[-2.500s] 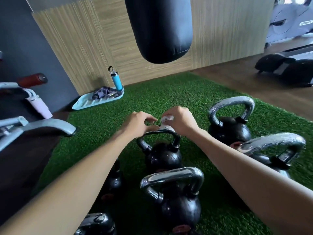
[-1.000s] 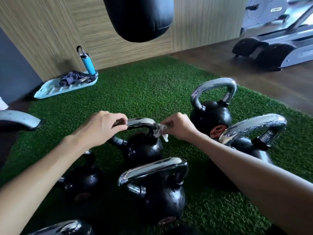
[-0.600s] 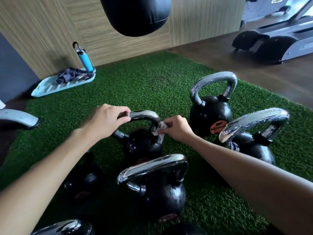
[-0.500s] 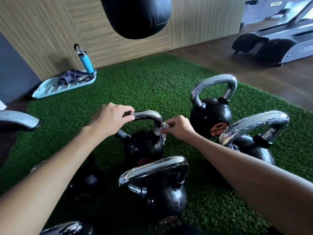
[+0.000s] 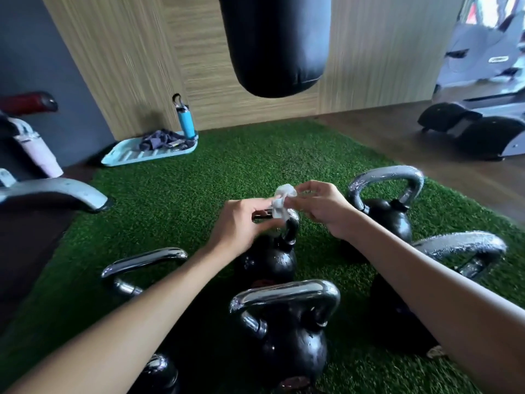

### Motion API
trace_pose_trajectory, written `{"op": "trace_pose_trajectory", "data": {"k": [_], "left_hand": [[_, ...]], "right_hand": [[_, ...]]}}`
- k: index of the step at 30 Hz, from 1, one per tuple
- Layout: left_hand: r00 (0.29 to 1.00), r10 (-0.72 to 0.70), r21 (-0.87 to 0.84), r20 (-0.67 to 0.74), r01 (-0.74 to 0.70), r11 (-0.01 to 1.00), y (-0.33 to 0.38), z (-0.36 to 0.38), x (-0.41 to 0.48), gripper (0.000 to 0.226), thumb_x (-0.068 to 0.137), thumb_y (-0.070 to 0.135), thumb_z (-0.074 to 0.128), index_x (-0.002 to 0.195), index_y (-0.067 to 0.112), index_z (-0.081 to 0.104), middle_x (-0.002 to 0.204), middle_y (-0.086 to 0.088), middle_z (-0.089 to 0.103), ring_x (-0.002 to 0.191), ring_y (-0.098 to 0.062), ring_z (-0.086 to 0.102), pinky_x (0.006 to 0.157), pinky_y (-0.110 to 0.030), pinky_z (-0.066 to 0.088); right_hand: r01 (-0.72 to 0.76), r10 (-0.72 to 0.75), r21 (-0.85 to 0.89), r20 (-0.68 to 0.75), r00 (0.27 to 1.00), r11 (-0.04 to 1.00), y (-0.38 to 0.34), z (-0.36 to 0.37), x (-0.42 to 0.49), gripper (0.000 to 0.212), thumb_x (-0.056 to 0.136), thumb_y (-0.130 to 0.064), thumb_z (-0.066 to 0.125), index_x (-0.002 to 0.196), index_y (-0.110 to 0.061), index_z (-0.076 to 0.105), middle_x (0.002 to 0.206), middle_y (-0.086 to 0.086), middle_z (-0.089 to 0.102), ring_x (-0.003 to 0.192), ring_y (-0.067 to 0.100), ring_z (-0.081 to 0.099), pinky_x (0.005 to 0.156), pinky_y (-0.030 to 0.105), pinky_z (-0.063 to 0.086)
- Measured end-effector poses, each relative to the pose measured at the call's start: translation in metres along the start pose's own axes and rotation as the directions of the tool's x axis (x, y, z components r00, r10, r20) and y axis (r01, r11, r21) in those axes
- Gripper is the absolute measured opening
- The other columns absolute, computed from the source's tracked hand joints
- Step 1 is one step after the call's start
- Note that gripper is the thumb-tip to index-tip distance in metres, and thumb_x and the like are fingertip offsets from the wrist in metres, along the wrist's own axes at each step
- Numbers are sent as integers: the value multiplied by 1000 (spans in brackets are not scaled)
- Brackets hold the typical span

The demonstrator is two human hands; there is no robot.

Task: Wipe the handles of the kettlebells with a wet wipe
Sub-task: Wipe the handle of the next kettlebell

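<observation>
Both hands met over the middle kettlebell: the left hand and right hand each pinched the bunched white wet wipe, which touched the top of its chrome handle, mid-turf, with other kettlebells close around.

The exercise machine logo is too blurred to read.
</observation>
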State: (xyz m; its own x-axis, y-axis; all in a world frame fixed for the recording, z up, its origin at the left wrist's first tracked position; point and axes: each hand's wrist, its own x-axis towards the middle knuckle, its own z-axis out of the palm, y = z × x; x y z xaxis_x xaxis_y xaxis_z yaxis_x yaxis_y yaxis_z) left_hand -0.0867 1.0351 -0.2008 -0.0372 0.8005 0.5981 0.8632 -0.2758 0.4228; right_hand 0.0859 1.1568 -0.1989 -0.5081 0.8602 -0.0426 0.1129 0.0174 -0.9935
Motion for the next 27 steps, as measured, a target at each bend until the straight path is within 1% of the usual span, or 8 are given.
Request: {"op": "trace_pose_trajectory", "data": {"k": [3, 8, 12, 14, 18, 23, 25, 27], "left_hand": [[997, -26, 17, -76, 27, 999, 0, -6, -2, 59, 76, 59, 69, 124, 25, 68, 113, 9, 73, 86, 5, 69, 72, -13, 56], [994, 1, 49, -108, 4, 999, -5, -18, 4, 16, 84, 30, 79, 92, 16, 81, 68, 20, 64, 56, 16, 54, 48, -3, 33], [989, -82, 90, -126, 94, 991, -21, -30, 10, 12, 84, 29, 81, 95, 23, 81, 71, 20, 68, 54, 5, 60, 44, -16, 39], [988, -104, 153, -114, 121, 981, -36, -36, 13, 10, 86, 27, 80, 95, 27, 81, 74, 15, 72, 57, 1, 60, 44, -20, 41], [991, -137, 286, 12, 128, 950, -55, -34, 18, 15, 93, 36, 72, 97, 25, 82, 68, 10, 65, 51, -3, 49, 42, -14, 23], [934, -239, 397, 267, 119, 910, -52, -19, 25, 19, 100, 24, 61, 102, 15, 78, 91, -3, 69, 75, -15, 61, 62, -31, 54], [875, -330, 364, 355, 196, 911, -49, -25, 32, 28, 102, 32, 56, 92, 15, 75, 87, -5, 68, 70, -15, 57, 58, -30, 51], [824, -440, 252, 356, 369, 895, -50, -28, 37, 47, 102, 44, 50, 72, 12, 67, 61, -2, 59, 46, -12, 43, 44, -22, 34]], "right_hand": [[-38, 38, 6, 79, 996, 999, -6, 3, -2, 23, 76, -21, 83, 94, -14, 70, 57, -11, 63, 49, 6, 41, 46, 20, 30], [-88, 78, 52, 184, 980, 995, -22, 15, -5, 33, 77, -22, 82, 103, -5, 72, 66, -7, 66, 47, 3, 44, 41, 17, 34], [-43, 43, -5, 171, 984, 999, -31, 21, -3, 29, 80, -15, 81, 108, -8, 76, 70, -9, 72, 52, 0, 58, 46, 12, 44], [100, -78, -278, 87, 993, 955, -26, 22, 7, 27, 81, -15, 81, 108, -14, 77, 89, -9, 77, 77, 3, 68, 67, 14, 50], [225, -205, -742, 120, 971, 632, -13, 38, 23, 38, 77, -27, 85, 114, -24, 76, 117, -5, 74, 98, 11, 71, 85, 24, 55], [175, -258, -831, 40, 965, 528, -9, 46, 25, 33, 78, -32, 84, 109, -34, 76, 108, -8, 76, 77, 9, 69, 60, 20, 51], [163, -247, -828, 31, 969, 536, -11, 46, 24, 32, 79, -31, 83, 109, -33, 77, 108, -8, 76, 69, 4, 64, 51, 16, 42], [156, -233, -820, 28, 972, 551, -12, 48, 24, 32, 80, -30, 82, 111, -32, 76, 105, -7, 77, 62, -1, 58, 46, 15, 38]]}}
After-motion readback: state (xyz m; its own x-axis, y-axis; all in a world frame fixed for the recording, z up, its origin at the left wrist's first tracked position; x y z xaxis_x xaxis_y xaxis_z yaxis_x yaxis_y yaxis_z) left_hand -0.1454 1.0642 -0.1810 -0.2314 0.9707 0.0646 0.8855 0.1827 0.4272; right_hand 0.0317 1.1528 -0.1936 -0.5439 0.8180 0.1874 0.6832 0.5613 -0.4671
